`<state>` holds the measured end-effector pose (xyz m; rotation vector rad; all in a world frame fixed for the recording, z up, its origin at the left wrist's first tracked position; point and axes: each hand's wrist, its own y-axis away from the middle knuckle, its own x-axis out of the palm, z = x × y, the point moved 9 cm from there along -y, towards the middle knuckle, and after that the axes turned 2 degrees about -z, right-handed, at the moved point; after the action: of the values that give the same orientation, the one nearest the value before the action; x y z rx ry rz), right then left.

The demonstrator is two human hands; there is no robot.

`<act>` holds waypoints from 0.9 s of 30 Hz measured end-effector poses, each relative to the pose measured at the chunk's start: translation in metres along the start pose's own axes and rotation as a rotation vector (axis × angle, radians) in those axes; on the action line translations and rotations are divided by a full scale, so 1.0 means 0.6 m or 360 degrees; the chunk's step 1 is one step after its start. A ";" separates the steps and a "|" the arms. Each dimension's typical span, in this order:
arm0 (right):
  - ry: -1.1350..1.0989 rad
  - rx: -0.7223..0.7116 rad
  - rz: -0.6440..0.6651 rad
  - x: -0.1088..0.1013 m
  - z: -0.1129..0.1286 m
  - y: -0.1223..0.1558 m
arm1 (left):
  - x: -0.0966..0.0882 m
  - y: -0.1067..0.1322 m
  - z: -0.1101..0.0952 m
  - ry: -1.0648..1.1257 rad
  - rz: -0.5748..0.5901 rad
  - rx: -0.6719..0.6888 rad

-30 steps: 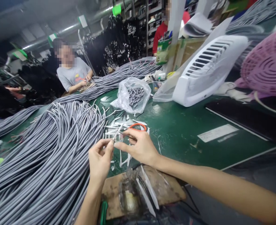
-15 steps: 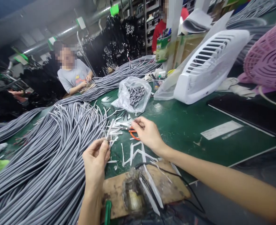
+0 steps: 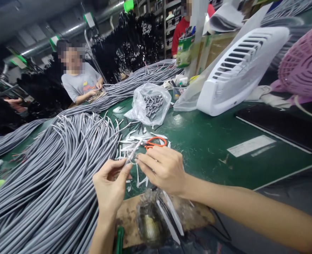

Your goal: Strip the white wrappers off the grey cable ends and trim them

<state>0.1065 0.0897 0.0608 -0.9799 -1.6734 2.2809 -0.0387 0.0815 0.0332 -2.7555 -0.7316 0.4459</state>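
Observation:
My left hand is closed in a pinch on a thin whitish strand, which rises from between thumb and forefinger. Its lower end is hidden in the hand. Right beside those fingertips, my right hand is bent with thumb and fingers drawn together; what they grip is too small to make out. Just beyond the right hand lie the orange handles of what look like scissors. White paper-like scraps are scattered around them on the green table.
A large bundle of grey cables fills the left side. A clear bag of short grey tubes stands ahead. To the right are a white fan, a pink fan and a wooden board in front. A co-worker sits across.
My right hand has moved left and nearer, from above the scraps to my left fingertips, uncovering the orange handles. My left hand has shifted slightly right.

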 end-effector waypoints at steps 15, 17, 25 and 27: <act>-0.0444 0.0340 0.0252 0.042 -0.021 0.011 | 0.013 0.026 -0.044 -0.0709 -0.0061 0.0672; -0.0521 0.0389 0.0246 0.045 -0.026 0.015 | 0.019 0.029 -0.051 -0.0768 -0.0027 0.0733; -0.0680 -0.0198 -0.0199 -0.033 0.039 0.008 | 0.020 -0.015 0.021 -0.0686 0.0095 0.0144; -0.0544 -0.0066 -0.0120 -0.022 0.022 0.001 | 0.013 -0.023 0.041 -0.0478 0.0098 -0.0084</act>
<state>0.1094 0.0726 0.0681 -0.5430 -1.8515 2.4801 -0.0471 0.1013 0.0130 -2.7983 -0.7345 0.8793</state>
